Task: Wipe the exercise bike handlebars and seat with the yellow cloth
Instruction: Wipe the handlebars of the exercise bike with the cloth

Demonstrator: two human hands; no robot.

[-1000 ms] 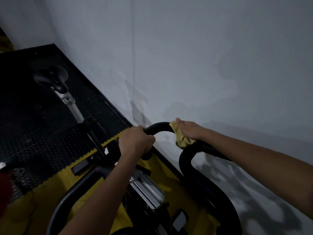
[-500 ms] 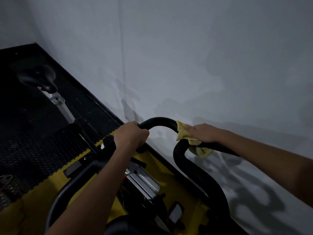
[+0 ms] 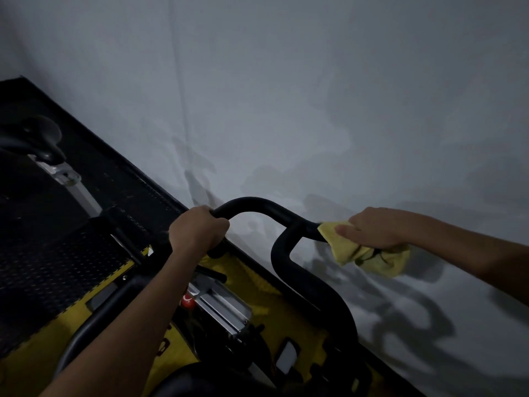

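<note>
The black handlebar (image 3: 252,206) of the exercise bike loops across the middle of the view. My left hand (image 3: 197,230) grips its left bend. My right hand (image 3: 375,230) holds the yellow cloth (image 3: 372,255) wrapped round the bar's right end, which the cloth hides. The black seat (image 3: 40,138) stands on a silver post (image 3: 71,181) at the far left, away from both hands.
A pale wall (image 3: 315,96) runs close behind the handlebar. The bike's yellow and black frame (image 3: 257,293) with a silver slider (image 3: 220,308) and a red knob (image 3: 187,300) lies below. Black perforated floor mats (image 3: 57,253) spread to the left.
My right hand slid the yellow cloth rightward along the bar, from the central bend out to the right end. My left hand kept its grip. The camera view shifted.
</note>
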